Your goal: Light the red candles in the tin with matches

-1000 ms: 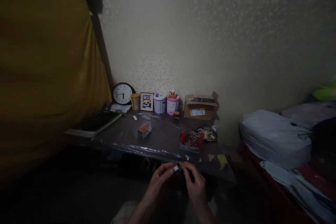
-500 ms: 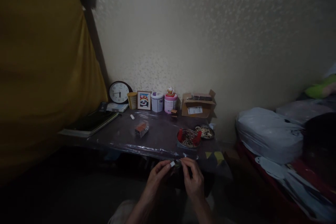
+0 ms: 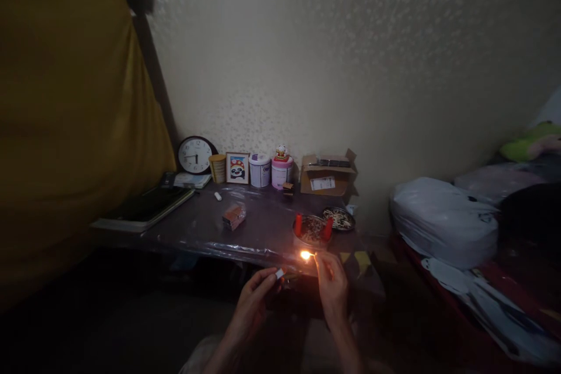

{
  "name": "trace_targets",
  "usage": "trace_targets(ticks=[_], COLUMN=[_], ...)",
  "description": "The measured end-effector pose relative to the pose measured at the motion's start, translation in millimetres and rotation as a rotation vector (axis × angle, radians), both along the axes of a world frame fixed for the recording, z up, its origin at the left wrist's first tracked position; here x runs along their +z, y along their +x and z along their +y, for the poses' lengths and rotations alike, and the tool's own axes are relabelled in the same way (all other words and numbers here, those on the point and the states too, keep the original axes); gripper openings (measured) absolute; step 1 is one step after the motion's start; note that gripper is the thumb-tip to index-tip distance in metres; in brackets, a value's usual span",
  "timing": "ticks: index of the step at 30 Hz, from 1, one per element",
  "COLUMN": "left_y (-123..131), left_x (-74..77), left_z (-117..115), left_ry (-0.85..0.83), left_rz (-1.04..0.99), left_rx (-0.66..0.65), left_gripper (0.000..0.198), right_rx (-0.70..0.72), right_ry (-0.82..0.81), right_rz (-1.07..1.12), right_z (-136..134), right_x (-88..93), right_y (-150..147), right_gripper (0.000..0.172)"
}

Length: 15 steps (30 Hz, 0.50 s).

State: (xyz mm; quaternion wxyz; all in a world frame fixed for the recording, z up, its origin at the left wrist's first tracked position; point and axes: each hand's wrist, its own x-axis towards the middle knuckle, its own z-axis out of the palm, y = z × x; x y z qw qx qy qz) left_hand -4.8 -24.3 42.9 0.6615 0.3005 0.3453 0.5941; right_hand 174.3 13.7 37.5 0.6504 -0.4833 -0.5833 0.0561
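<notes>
Between the thumb and fingers of my right hand (image 3: 332, 280) is a burning match, its bright flame (image 3: 305, 255) pointing left over the table's front edge. My left hand (image 3: 256, 293) pinches a small matchbox (image 3: 280, 273), whose pale end sticks out past the fingertips. Just beyond the flame stands a round tin (image 3: 312, 231) with two red candles, the left candle (image 3: 298, 225) and the right candle (image 3: 328, 229), upright at its sides and brownish bits between them. Behind it, a dark round dish (image 3: 338, 218) holds many matchsticks.
On the plastic-covered table (image 3: 197, 228) lie a wrapped pack of small boxes (image 3: 234, 216) and a white object (image 3: 218, 196). Along the wall stand a clock (image 3: 196, 155), a panda picture (image 3: 238, 168), two canisters and a cardboard box (image 3: 326, 178). A yellow cloth (image 3: 79, 117) hangs at left.
The match in my right hand has caught fire, and its glow lights the tin and my fingers. My hands have moved apart, the right one up and rightward, the left one slightly left.
</notes>
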Motion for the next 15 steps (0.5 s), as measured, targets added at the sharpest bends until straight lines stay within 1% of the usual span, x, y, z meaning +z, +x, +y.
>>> trace_targets(ticks=[3, 9, 15], left_y=[-13, -43, -52], left_x=[-8.9, -25.6, -41.1], left_z=[2, 4, 4], left_ry=[-0.003, -0.031, -0.065], left_rz=[0.003, 0.032, 0.012], left_rx=[-0.001, 0.014, 0.044], left_gripper=[0.024, 0.021, 0.024], right_rx=[-0.015, -0.029, -0.052], right_ry=[-0.019, -0.038, -0.005], right_rz=[0.096, 0.149, 0.136], right_z=[2, 8, 6], right_x=[7.2, 7.5, 21.7], right_y=[4, 10, 11], right_gripper=[0.015, 0.018, 0.018])
